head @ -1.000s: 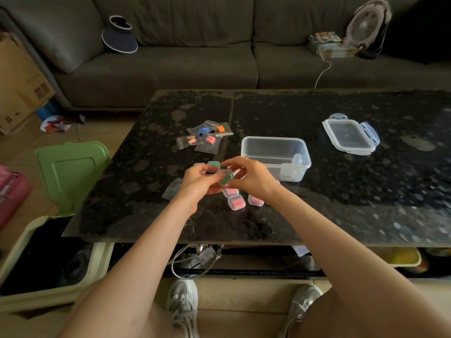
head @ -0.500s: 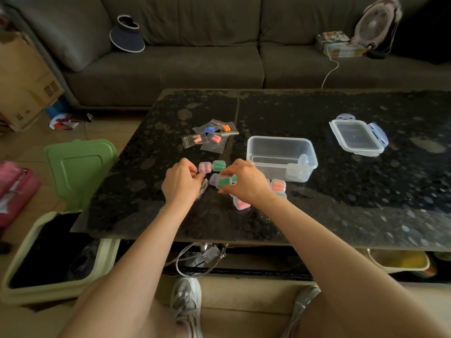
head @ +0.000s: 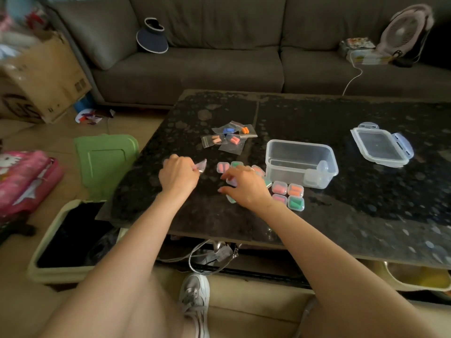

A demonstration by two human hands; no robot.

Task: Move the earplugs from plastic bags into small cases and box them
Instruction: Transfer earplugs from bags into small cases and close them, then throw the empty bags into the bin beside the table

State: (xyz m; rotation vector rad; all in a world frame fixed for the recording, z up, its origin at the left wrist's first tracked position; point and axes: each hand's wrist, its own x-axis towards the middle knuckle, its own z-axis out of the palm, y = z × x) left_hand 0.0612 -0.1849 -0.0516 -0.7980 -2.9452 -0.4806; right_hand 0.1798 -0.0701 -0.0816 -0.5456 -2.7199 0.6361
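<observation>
I see the left hand point(head: 179, 175) pinching an empty, crumpled clear plastic bag point(head: 201, 165). The right hand point(head: 246, 186) lies with relaxed, spread fingers over the small clear square cases point(head: 279, 187) of coloured earplugs, and it grips nothing I can see. These cases are on the black stone table point(head: 366, 211), just beside the clear plastic box point(head: 301, 167). I would drop the bag in the open beige bin point(head: 58, 274) at the left, then take one of the filled zip bags point(head: 229, 137) by its corner. Half a second ago the right hand held a green-filled case; now it is set down, and the left hand has moved left.
</observation>
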